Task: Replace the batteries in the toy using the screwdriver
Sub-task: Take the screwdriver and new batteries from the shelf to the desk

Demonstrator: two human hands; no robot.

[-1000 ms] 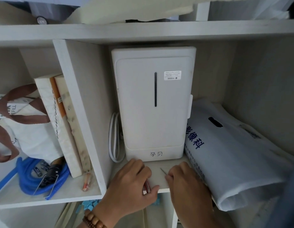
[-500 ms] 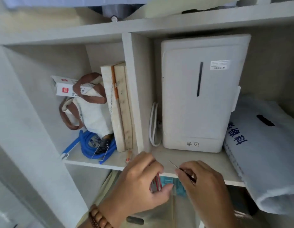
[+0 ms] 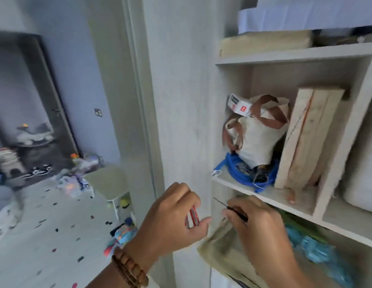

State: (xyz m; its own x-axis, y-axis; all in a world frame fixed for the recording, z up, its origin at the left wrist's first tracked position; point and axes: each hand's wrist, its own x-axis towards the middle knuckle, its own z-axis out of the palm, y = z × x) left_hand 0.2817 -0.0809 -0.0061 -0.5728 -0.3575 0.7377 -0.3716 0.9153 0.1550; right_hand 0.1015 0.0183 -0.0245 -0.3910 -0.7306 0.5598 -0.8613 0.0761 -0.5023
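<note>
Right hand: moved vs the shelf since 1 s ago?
Yes. Right hand, holding the screwdriver, came off the shelf board and shifted left, now below the blue hose.

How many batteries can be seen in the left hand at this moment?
2. Both red batteries sit side by side in the left hand, poking out between its curled fingers and thumb. The frame is blurred, and more may be hidden in the palm.

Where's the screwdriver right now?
Head view, lower centre: the right hand pinches the screwdriver, tip pointing up-left, just below the shelf holding the blue hose.
</note>
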